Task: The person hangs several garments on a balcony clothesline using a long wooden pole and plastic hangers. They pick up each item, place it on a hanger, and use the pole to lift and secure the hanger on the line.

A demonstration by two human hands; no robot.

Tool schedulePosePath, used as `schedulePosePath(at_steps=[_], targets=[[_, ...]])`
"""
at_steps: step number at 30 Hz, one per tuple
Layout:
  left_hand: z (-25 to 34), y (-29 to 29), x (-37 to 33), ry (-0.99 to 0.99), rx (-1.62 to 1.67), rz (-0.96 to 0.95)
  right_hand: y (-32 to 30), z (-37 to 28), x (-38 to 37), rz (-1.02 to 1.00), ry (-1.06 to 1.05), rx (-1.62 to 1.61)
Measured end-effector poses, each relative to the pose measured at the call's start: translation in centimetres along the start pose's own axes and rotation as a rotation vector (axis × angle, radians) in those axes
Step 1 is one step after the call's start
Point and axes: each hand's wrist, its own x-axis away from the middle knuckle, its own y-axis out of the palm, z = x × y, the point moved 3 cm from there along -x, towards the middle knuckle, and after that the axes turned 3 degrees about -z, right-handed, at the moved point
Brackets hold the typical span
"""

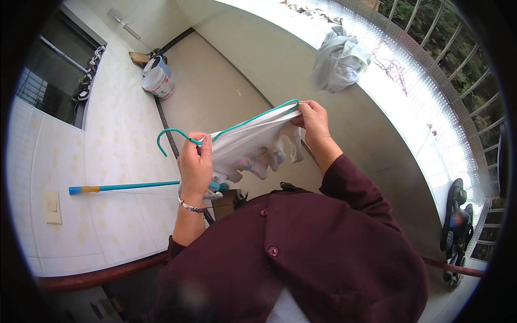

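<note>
A teal clothes hanger (253,118) is stretched between my two hands, its hook curling out to the left. White clothing with a coloured print (242,148) hangs from it in folds, drawn along the hanger's arm. My left hand (196,164) is closed round the hanger near the base of the hook, thumb up, with a bracelet at the wrist. At the hanger's far right end, my right hand (315,123) pinches the cloth against the tip. How much of the hanger is inside the cloth cannot be seen.
Left, a blue pole (126,187) leans near a wall switch (53,207). Buckets (158,82) stand at the far left corner. A bundle of pale cloth (340,60) and pink hangers (392,64) lie on the right ledge beside a barred window. Dark shoes (456,220) rest at far right.
</note>
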Motion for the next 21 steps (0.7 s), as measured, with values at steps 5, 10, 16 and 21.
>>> schedulePosePath(at_steps=[5,10,16,21], targets=[[0.5,0.8,0.4,0.122,-0.143,-0.021,-0.1,-2.6,0.0,0.066,-0.346,0.464],[1.6,2.2,-0.1,0.103,-0.045,-0.005,4.3,-2.2,3.3,-0.015,-0.634,0.823],[1.4,4.1,0.2,0.196,-0.086,-0.068,7.8,-0.7,6.9,-0.254,-0.821,0.837],[0.4,3.0,-0.2,0.168,0.018,-0.084,7.9,-1.2,8.5,-0.587,-0.847,0.775]])
